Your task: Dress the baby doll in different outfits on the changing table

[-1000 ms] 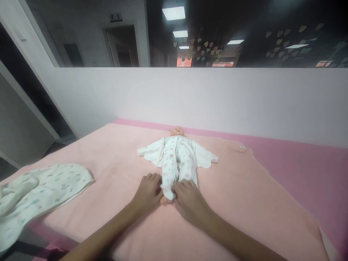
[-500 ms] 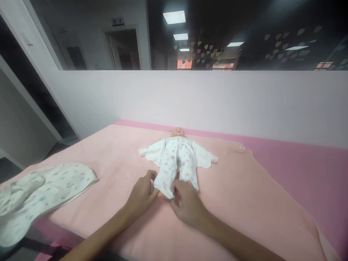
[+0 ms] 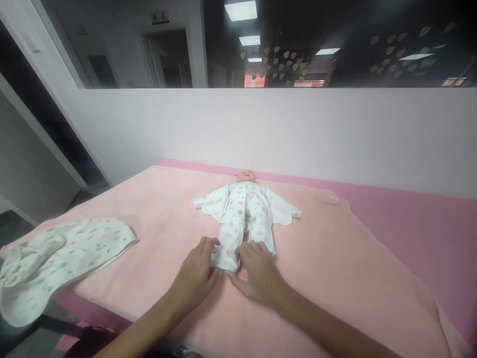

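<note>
A baby doll (image 3: 246, 175) lies on its back, head toward the wall, in a white printed outfit with its sleeves spread sideways. The printed trousers (image 3: 231, 226) cover both its legs. My left hand (image 3: 199, 263) grips the outer edge of the left trouser leg's cuff between thumb and fingers. On the inner edge of that same cuff, my right hand (image 3: 257, 268) pinches the cloth with bent fingers. The doll's foot at this cuff is hidden. The other trouser leg lies flat just beyond my right hand.
A peach blanket (image 3: 335, 278) covers most of the pink table (image 3: 417, 228). At the left a crumpled white printed cloth (image 3: 93, 248) hangs over the front edge. Behind the table stands a white wall (image 3: 268, 129) with a dark window above.
The left trouser cuff now reaches lower over the doll's foot, which showed a little before. Both hands stay at the cuff. The view has tilted slightly downward.
</note>
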`<state>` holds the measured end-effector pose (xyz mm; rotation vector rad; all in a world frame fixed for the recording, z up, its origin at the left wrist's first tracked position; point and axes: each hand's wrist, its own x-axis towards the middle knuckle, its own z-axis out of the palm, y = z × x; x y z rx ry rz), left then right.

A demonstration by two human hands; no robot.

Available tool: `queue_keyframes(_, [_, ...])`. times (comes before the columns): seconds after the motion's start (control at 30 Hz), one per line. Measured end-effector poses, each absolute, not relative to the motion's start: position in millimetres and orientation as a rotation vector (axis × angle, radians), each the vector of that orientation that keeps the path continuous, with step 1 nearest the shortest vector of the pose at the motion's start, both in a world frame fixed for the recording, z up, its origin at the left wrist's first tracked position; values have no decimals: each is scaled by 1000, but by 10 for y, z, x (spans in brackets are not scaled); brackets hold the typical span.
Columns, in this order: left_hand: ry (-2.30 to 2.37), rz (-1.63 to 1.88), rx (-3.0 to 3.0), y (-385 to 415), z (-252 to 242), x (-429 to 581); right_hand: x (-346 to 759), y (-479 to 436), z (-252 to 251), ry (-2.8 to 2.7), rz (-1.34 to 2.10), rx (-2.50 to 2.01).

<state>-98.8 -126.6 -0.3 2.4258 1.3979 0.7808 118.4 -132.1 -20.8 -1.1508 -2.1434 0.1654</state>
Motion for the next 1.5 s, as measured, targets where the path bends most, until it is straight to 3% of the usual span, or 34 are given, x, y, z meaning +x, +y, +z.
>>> queue_keyframes(0.3, [1300,811,2354,-1419,-78,-962,1213,-1327,-323,-2320,-317,-1079])
queue_keyframes(0.5, [1366,824,2416,-1418,-123,-894,1259,-1365,-422,-2260,-381,-1104])
queue_keyframes(0.63, [1543,624,2422,-1399,-158,-887,1304,-1444,-378,-2258,-350,-1150])
queue_keyframes(0.8, [1569,452,2487,-1433,-170,-905,1328,-1573,-304,-2324,-249,-1219])
queue_keyframes(1.17, [1237,495,2667,-1529,244,-565,2226,-1718,-245,-2152,190,-1381])
queue_keyframes(1.37, [1301,264,2935,-1119,-24,-119,2293,-1550,-344,-2074,463,-1355])
queue_keyframes(1.5, [1228,292,2930,-1009,-121,-88,2212,-1470,-402,-2051,549,-1325])
